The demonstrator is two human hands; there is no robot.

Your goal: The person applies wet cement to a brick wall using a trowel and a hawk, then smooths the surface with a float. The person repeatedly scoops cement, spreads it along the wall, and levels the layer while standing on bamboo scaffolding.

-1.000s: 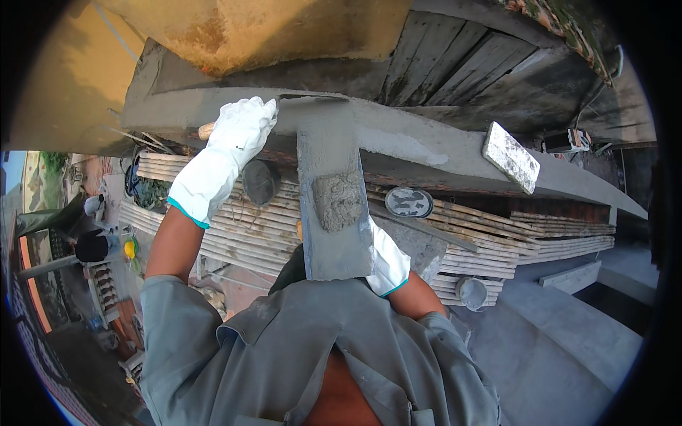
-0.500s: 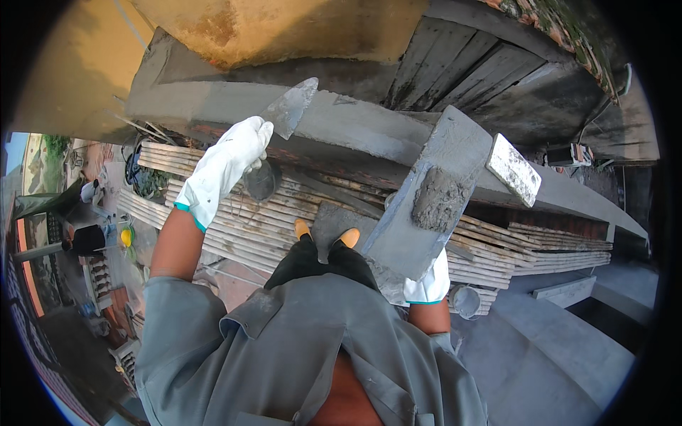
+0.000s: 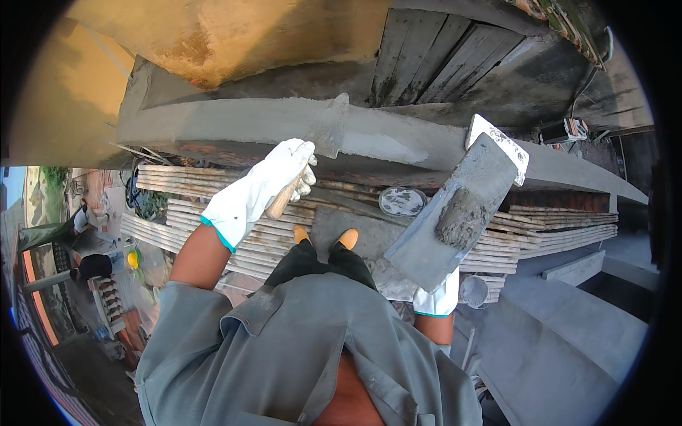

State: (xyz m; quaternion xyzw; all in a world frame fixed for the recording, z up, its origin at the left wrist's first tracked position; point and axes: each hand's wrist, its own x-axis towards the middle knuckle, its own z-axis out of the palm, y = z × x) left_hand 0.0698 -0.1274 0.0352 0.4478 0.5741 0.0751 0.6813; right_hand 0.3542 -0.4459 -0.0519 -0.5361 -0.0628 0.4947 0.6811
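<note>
My left hand (image 3: 273,181), in a white glove with a green cuff, grips the wooden handle of a pointed trowel (image 3: 328,128). The trowel's grey blade is over the cement-covered ledge (image 3: 249,117); whether it touches, I cannot tell. My right hand (image 3: 439,295), gloved alike, is under the near end of a long grey mortar board (image 3: 419,248), its fingers mostly hidden. On that board lies a lump of wet mortar (image 3: 462,216). A white, stained slab (image 3: 515,156) shows past the board's far end, partly covered by it.
My feet in yellow boots (image 3: 347,238) stand on a grey sheet over bamboo poles (image 3: 206,224). A bucket with a pale-splashed top (image 3: 402,201) sits near the ledge, another bucket (image 3: 473,291) beside my right hand. Weathered planks (image 3: 440,57) lie beyond. Far left, a yellow helmet (image 3: 133,259) shows below.
My left hand and the trowel have moved right and nearer, uncovering the wooden handle. The mortar board has shifted right and now overlaps the white slab. A pale-topped bucket has come into sight.
</note>
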